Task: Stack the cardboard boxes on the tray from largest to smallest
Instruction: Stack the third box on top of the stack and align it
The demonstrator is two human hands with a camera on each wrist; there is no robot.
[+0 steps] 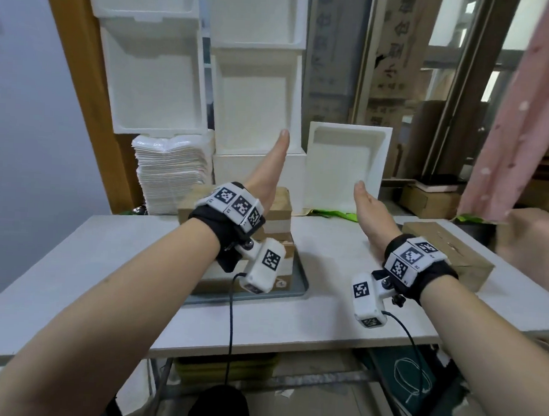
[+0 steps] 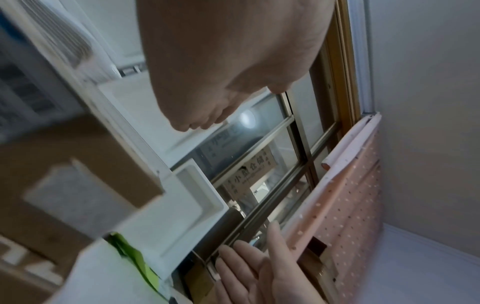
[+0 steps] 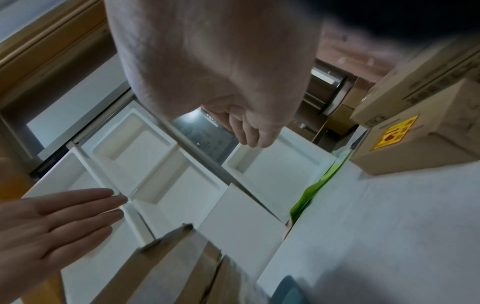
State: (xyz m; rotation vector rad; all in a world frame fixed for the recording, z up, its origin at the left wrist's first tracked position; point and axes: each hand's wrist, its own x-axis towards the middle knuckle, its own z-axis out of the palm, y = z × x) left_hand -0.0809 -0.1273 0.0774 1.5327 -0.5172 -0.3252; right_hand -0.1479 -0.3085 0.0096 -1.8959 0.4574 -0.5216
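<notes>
A stack of cardboard boxes (image 1: pixel 282 208) stands on the grey tray (image 1: pixel 299 287) at the middle of the white table; my left forearm hides much of it. My left hand (image 1: pixel 274 163) is raised above the stack, flat, with straight fingers, holding nothing. My right hand (image 1: pixel 370 206) hovers to the right of the stack, also flat and empty, its palm turned toward the left hand. In the right wrist view the right hand (image 3: pixel 233 98) is above the stack (image 3: pixel 182 267), with the left hand (image 3: pixel 64 216) opposite. Another cardboard box (image 1: pixel 449 252) lies on the table at the right.
White foam lids (image 1: pixel 342 167) and foam boxes lean against the window behind the table. A pile of white sheets (image 1: pixel 170 170) stands at the back left. A pink dotted curtain (image 1: pixel 520 109) hangs at the right. Green strips (image 1: pixel 336 215) lie at the table's back edge.
</notes>
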